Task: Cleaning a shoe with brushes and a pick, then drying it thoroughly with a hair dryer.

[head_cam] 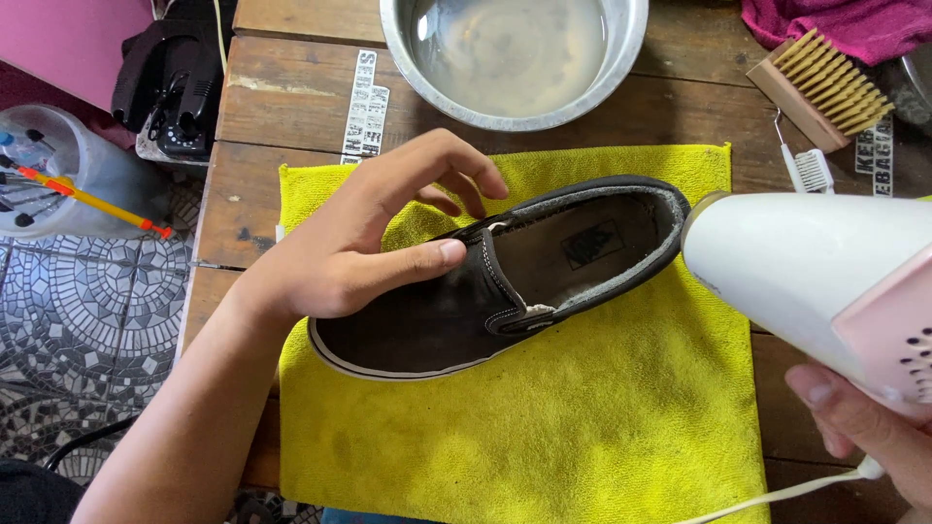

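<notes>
Currently, a black slip-on shoe (505,281) lies on the yellow cloth (544,427), with the hair dryer (815,281) aimed at its opening.
Left hand (359,243), fingers loosely spread, steadies the upper and could get scorched; right hand (864,427) wraps the dryer, whose cord (777,495) could snag.

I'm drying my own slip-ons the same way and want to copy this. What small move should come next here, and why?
Probably tilt the white hair dryer a little so its nozzle points into the opening of the dark slip-on shoe. The nozzle sits right at the heel rim, the left hand steadies the shoe's upper on the yellow cloth, and the right hand holds the dryer.
</notes>
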